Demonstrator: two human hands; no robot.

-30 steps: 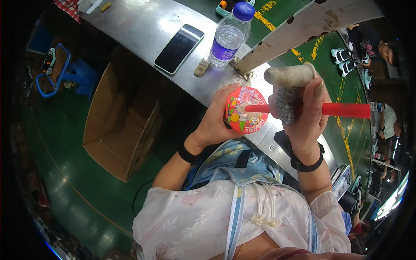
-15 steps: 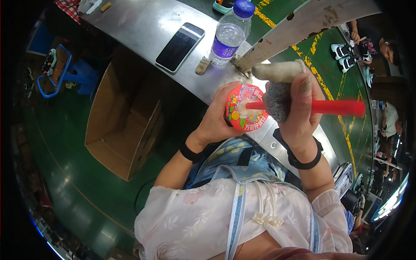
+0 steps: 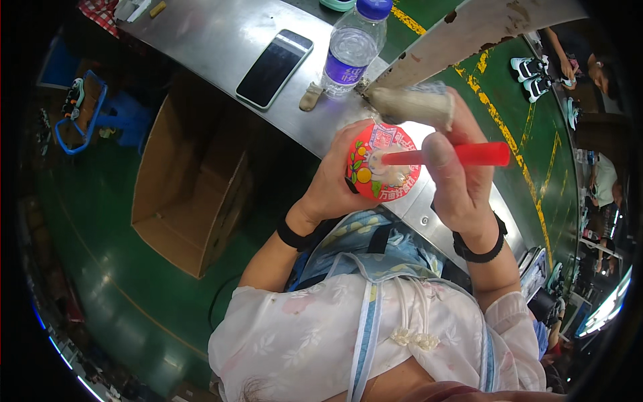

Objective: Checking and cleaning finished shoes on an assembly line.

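Left hand [image 3: 331, 179] is curled round a red-topped cup [image 3: 375, 175], its top facing up over the near edge of the bench [image 3: 201, 43]; whether its base rests there is hidden. Right hand [image 3: 469, 184] lays its thumb across a red straw [image 3: 482, 155]; I cannot tell whether fingers pinch it from behind. Piercing looks done: the straw's tip meets the top around its middle. How deep it sits does not show; much of its length is outside, so seating seems unfinished. A capped bottle [image 3: 353, 50] stands toward the bench's far edge.
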